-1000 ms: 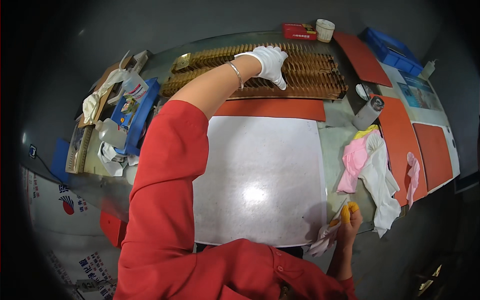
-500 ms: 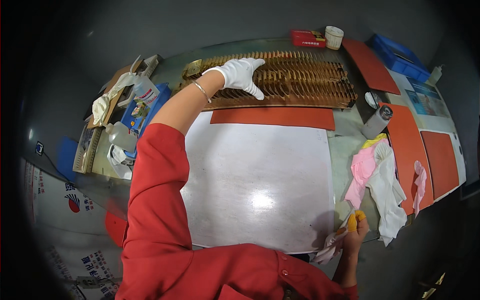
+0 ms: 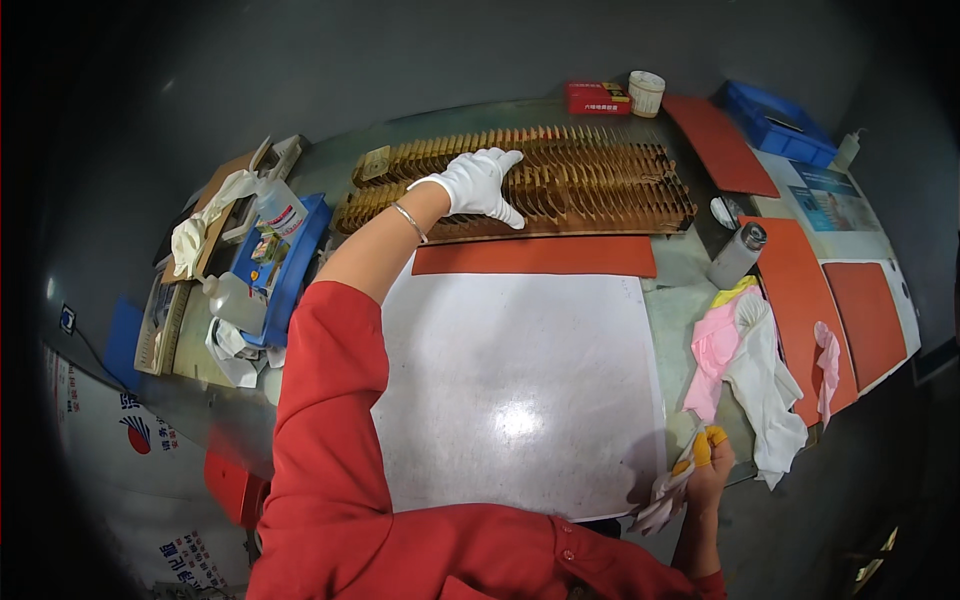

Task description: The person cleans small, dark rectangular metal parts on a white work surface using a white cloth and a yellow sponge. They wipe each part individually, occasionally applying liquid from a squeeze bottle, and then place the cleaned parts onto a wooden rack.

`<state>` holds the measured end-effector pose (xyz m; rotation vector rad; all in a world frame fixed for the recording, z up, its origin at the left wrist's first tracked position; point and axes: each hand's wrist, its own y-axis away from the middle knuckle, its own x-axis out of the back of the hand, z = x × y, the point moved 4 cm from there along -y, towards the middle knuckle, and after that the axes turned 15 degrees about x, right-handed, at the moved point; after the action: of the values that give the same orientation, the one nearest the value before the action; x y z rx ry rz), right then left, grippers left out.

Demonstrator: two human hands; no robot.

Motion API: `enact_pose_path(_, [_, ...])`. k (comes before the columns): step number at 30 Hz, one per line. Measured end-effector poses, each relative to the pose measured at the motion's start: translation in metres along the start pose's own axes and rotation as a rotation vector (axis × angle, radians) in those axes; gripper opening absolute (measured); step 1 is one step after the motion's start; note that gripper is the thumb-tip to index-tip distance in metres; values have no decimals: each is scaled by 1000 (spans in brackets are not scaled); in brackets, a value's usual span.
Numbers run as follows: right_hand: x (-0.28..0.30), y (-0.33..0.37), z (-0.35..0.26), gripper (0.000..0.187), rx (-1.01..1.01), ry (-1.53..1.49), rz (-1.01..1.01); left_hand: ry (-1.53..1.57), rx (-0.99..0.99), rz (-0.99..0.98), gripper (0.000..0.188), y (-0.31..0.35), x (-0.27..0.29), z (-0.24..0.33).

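Observation:
My left hand, in a white glove, reaches over a long rack at the back of the table. Its thumb and fingers are spread apart above the row of thin brown, curved slats; whether the fingertips touch them I cannot tell. At the table's near right edge my right hand is closed on a crumpled pale cloth. Yellow covers sit on some of its fingertips. A white sheet lies between the hands, with an orange-red mat strip along its far edge.
On the left stand a blue tray and plastic bottles. Pink and white cloths, a grey flask and red mats lie right. Behind are a red box, a white tub and a blue bin.
The whole view has shifted slightly, so the table sits lower and a little left. My left hand stays spread over the rack, and my right hand keeps the cloth.

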<state>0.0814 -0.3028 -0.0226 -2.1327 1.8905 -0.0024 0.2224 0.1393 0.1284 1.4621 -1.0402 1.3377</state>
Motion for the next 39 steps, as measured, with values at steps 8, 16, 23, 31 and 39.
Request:
enact_pose_path(8, [-3,0,-1,10,24,67,-9,141,-41,-35,109,-9,-10,11])
enact_pose_path(16, [3,1,4,12,-4,81,-1,80,-38,-4,108,-8,-6,12])
enact_pose_path(23, [-1,1,-2,12,-1,58,-1,-116,23,39,104,-4,-10,-6])
enact_pose_path(31, [-4,-1,-6,12,27,70,5,-162,-18,17,103,-4,-3,13])
enact_pose_path(39, [-4,-2,-5,13,-9,41,3,140,-64,44,112,-12,-10,30])
